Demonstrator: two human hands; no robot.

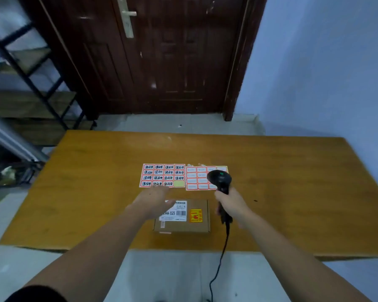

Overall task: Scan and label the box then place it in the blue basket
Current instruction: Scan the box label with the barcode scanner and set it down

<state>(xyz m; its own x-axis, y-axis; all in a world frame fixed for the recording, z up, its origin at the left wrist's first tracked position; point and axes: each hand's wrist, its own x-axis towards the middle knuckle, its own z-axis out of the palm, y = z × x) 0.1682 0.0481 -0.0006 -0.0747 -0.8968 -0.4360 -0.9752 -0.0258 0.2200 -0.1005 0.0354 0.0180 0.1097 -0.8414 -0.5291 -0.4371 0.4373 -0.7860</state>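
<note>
While the left hand (pixel 155 200) hovers flat, fingers straight, over the cardboard box (pixel 182 216) on the table (pixel 292 192), its shipping label (pixel 176 211) reads "V4A-5525"; the right hand (pixel 232 204) grips a black scanner (pixel 220 180) above sticker sheets (pixel 162 175).

One box (pixel 182 216) and one scanner (pixel 220 182) are counted on the table (pixel 292 192). Two label sheets (pixel 162 175) are seen (one mostly blank), and two hands (pixel 153 198).

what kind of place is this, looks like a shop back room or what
Probably a small parcel-handling room: a handheld barcode scanner, sheets of orange labels on a wooden table, a cardboard box, and metal shelving beside a door.
</note>
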